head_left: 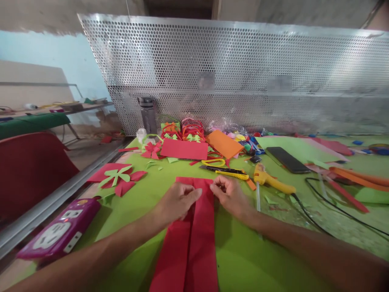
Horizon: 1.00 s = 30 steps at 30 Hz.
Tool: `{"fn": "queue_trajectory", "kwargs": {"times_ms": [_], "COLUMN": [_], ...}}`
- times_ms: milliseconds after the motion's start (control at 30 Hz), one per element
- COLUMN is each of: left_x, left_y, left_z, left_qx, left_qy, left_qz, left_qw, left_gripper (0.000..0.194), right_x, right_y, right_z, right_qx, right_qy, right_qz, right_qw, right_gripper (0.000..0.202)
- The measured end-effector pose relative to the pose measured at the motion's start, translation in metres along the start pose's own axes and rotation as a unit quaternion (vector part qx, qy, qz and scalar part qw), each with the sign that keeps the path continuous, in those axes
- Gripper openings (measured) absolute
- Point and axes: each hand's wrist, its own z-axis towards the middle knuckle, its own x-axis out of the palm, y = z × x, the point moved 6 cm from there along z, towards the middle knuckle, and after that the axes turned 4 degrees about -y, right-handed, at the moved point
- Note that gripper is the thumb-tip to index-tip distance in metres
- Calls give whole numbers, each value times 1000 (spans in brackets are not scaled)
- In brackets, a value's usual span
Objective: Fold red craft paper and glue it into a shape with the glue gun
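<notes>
A long sheet of red paper lies in front of me, its two sides folded in toward a seam down the middle. My left hand is closed at the upper left of the sheet, thumb and fingers together on the paper. At the upper right corner, my right hand pinches the paper's edge. Just beyond the hands rest a yellow and black utility knife and yellow-handled scissors. To the right lies a yellow glue gun with a clear glue stick and black cord.
Green sheeting covers the table. A purple case and paper flower pieces are on the left. Farther back are a red paper piece, orange paper, a bottle and a phone. Perforated metal stands behind.
</notes>
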Motion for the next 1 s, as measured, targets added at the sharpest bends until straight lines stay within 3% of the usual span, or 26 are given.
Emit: {"fn": "queue_trajectory", "kwargs": {"times_ms": [300, 567, 800, 1000], "left_x": [4, 17, 25, 24], "left_y": [-6, 7, 14, 16], "left_z": [-7, -9, -13, -11], "left_qx": [4, -83, -114, -115], "left_qy": [18, 101, 143, 133], "left_qz": [35, -35, -60, -47], "left_qw": [999, 991, 981, 983], "left_gripper": [32, 26, 24, 17], "right_x": [13, -1, -3, 4], "right_y": [0, 9, 14, 7], "right_z": [-5, -2, -4, -4], "right_qx": [61, -52, -89, -40], "right_qy": [153, 24, 0, 70], "right_qz": [75, -94, -160, -118], "right_qw": [984, 994, 983, 990], "right_gripper": [32, 38, 32, 25]}}
